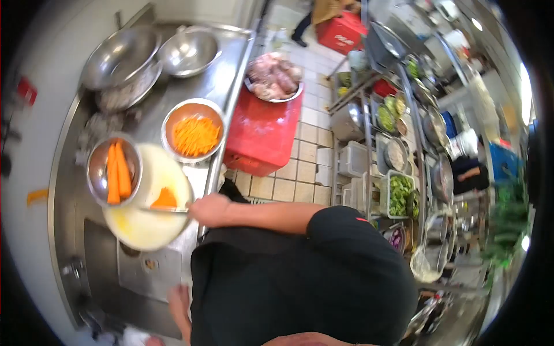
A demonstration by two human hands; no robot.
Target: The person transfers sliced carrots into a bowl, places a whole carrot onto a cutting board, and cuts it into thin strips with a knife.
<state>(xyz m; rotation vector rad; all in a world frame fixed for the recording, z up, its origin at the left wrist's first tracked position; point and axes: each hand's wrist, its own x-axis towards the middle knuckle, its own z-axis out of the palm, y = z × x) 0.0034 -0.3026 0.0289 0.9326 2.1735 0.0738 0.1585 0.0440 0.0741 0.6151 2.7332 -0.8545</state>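
My right hand is closed around the handle of a knife. Its blade lies across a round, pale cutting board, beside a small heap of cut carrot. A steel bowl holding whole peeled carrots overlaps the board's far side. Another steel bowl, filled with carrot strips, stands beside the board. My left hand hangs near the sink edge, away from the board; it is blurred and its fingers are unclear.
A steel sink lies beside the board. Metal bowls stand farther along the counter. A red crate carries a bowl of raw meat. Shelving behind me holds a tub of greens. Another person's leg shows at the top.
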